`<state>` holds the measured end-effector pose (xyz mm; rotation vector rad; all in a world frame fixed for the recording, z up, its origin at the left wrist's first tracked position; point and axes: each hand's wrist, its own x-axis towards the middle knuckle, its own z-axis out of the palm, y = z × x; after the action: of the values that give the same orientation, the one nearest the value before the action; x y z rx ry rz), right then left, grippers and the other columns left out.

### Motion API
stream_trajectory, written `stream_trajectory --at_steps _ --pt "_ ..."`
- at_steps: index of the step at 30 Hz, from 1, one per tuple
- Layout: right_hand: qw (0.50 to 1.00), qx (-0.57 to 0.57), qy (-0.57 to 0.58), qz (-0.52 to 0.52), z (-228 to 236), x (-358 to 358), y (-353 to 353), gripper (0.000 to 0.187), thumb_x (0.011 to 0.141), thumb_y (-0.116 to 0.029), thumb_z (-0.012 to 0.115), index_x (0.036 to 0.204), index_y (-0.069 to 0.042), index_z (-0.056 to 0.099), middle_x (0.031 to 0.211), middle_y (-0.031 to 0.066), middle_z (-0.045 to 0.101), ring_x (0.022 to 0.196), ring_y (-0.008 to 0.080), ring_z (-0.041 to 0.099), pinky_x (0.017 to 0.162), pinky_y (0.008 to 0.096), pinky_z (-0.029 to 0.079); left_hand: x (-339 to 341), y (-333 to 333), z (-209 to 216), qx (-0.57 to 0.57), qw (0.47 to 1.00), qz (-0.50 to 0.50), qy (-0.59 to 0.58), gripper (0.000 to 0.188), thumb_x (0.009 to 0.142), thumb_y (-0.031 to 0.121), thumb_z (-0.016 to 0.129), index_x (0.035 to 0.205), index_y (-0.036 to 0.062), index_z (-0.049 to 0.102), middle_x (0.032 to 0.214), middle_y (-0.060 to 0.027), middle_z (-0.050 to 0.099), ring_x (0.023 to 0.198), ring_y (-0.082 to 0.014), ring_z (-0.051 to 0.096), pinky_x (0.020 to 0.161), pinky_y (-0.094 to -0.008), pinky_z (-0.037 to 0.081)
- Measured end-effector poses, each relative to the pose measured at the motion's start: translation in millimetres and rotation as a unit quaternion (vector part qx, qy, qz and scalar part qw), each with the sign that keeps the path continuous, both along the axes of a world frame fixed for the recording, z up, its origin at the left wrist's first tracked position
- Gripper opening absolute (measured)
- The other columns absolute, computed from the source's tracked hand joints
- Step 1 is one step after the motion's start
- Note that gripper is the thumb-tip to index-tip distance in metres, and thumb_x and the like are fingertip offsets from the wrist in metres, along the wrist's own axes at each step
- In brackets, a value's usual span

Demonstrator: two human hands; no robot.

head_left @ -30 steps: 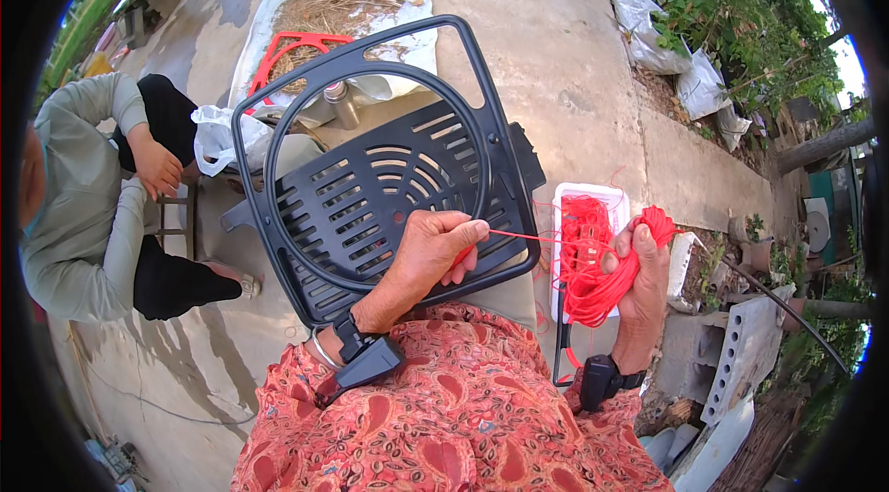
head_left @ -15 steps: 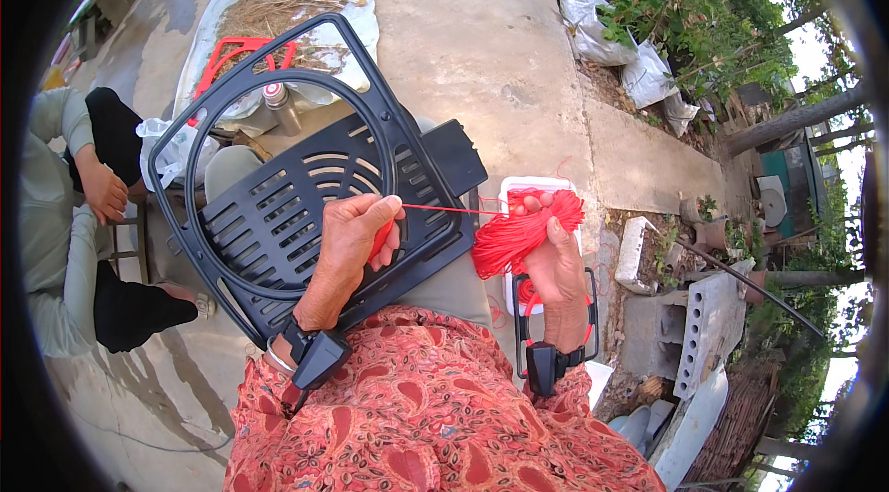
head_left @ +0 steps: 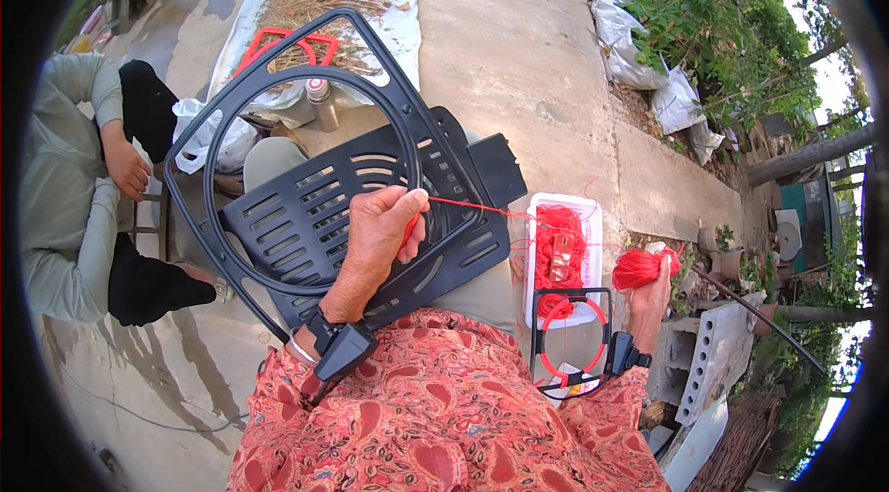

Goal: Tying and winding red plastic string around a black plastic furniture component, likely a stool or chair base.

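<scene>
gripping red bundle [head_left: 642, 270], right hand [head_left: 654, 294]; left hand [head_left: 375, 228] pinching cord [head_left: 477, 207]; white tray [head_left: 567, 199] between, small frame [head_left: 572, 292] covering its near end.

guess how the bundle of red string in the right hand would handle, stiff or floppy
The bundle of red string would probably be floppy, being many thin strands. It is likely light for its size: the right hand alone holds it up. It might tangle, as loose red string in the white basket looks jumbled.

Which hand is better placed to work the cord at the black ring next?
Left hand, probably: it pinches the red cord beside the black ring; the right hand holds the red bundle farther away.
</scene>
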<state>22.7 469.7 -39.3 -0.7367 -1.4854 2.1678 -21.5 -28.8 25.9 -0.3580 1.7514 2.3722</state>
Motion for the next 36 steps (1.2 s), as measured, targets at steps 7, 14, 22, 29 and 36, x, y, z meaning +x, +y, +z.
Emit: stream_trajectory --at_steps 7,14,22,29,36 --pt "0.95 -0.025 -0.015 0.312 128.4 2.9 -205.0 0.053 0.089 -0.033 0.072 0.127 -0.001 0.051 0.097 0.008 0.065 0.076 0.0134 0.064 0.064 0.026 0.056 17.5 13.4 3.6 -0.097 0.994 -0.025 0.035 0.027 0.095 0.021 0.062 0.074 0.0035 0.065 0.055 -0.0014 0.059 0.04 -0.006 0.05 0.035 -0.0206 0.035" --pt "0.812 0.451 0.006 0.37 95.8 -28.5 -299.8 0.043 0.078 -0.014 0.081 0.11 -0.003 0.056 0.086 0.0086 0.063 0.077 0.0188 0.065 0.07 0.0324 0.052 23.8 31.2 -21.3 -0.292 0.943 0.015 0.161 0.028 0.087 0.016 0.068 0.069 -0.002 0.058 0.056 -0.0195 0.053 0.044 -0.0275 0.052 0.046 -0.0382 0.037" --pt "0.748 0.561 0.023 0.354 78.9 -22.1 -313.8 0.035 0.075 -0.017 0.08 0.092 -0.004 0.052 0.084 0.0145 0.057 0.076 0.0367 0.061 0.063 0.0433 0.047 24.0 28.8 -23.9 -0.33 0.923 0.034 0.195 0.026 0.087 0.016 0.068 0.069 0.0005 0.058 0.059 -0.0199 0.056 0.05 -0.0376 0.055 0.046 -0.0411 0.038" --pt "0.72 0.619 0.043 0.312 97.2 -34.6 -321.7 0.033 0.078 -0.012 0.075 0.104 -0.003 0.057 0.094 0.0147 0.057 0.082 0.0372 0.062 0.068 0.0438 0.05 21.8 35.7 -15.3 -0.385 0.885 0.023 0.26 0.023 0.09 0.018 0.065 0.074 0.0023 0.059 0.059 -0.0205 0.056 0.055 -0.0407 0.058 0.048 -0.0453 0.042" --pt "0.731 0.596 0.054 0.328 79.9 -15.3 -305.8 0.027 0.08 -0.007 0.07 0.105 -0.001 0.06 0.099 0.0137 0.059 0.091 0.0342 0.061 0.078 0.0432 0.049 19.2 31.5 -20.0 -0.375 0.904 0.017 0.207 0.028 0.09 0.022 0.066 0.07 0.0038 0.056 0.058 -0.0201 0.055 0.056 -0.0411 0.057 0.049 -0.0459 0.042"
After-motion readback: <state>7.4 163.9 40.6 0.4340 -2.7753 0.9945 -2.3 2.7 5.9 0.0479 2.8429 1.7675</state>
